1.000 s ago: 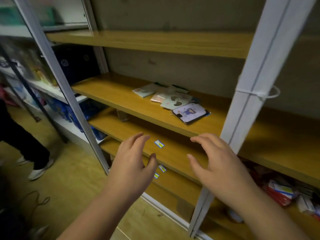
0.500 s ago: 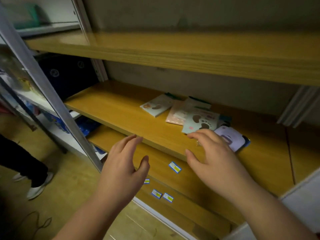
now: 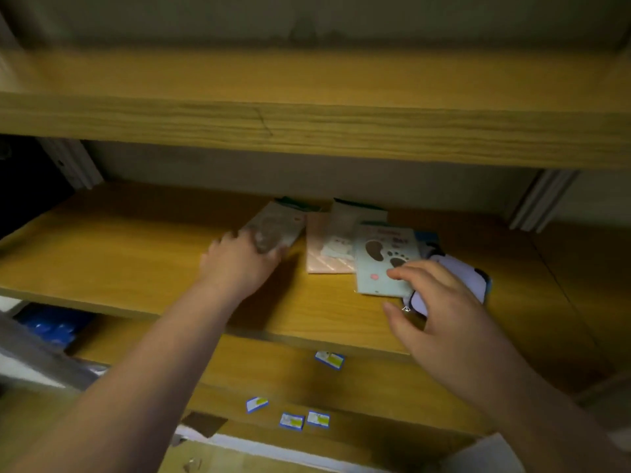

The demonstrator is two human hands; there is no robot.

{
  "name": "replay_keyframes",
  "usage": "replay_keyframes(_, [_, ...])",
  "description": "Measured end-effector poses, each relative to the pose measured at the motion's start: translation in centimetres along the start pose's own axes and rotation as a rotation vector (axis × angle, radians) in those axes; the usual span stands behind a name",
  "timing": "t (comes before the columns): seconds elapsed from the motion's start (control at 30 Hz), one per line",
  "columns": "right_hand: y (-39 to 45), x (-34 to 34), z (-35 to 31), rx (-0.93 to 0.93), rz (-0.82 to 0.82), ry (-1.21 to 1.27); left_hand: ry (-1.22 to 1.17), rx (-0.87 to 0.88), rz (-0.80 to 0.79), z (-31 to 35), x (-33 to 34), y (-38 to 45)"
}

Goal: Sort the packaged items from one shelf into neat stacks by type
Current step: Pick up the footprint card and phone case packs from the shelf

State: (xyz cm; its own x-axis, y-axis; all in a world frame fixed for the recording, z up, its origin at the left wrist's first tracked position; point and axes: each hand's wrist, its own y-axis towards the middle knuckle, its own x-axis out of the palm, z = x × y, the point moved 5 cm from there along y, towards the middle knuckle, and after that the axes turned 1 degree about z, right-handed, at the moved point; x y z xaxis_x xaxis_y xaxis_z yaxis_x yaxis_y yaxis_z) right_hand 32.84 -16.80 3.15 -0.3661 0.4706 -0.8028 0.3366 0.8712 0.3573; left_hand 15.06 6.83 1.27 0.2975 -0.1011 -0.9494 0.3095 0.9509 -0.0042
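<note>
I face a shelving unit of yellowish wood-grain boards (image 3: 143, 254), stacked one above another, with the thick front edge of the upper board (image 3: 307, 128) crossing my view. Behind the boards runs a dull grey-beige back wall (image 3: 239, 169), stained near the top. Pale metal uprights (image 3: 73, 162) stand at the rear corners, left and right. Small blue-and-yellow price labels (image 3: 329, 360) stick to the lower shelf edges. At the far left, a neighbouring bay holds something blue (image 3: 51, 324), perhaps bottles, too blurred to tell. The light is dim and warm.
</note>
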Motion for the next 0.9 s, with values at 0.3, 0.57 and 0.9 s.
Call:
replay_keyframes(0.3, [-0.5,0.3,-0.3,0.170,0.047,-0.026,0.329,0.154,-0.136,0.2,1.4,6.2])
replay_keyframes(0.57, [-0.5,-0.8,-0.2,0.183,0.099,-0.128,-0.395,-0.037,-0.213,-3.9,0.7,8.2])
replay_keyframes(0.9, [-1.9,-1.3,4.6,0.585,-0.004,-0.370,-1.024,0.068,-0.178,-3.1,-0.2,1.7])
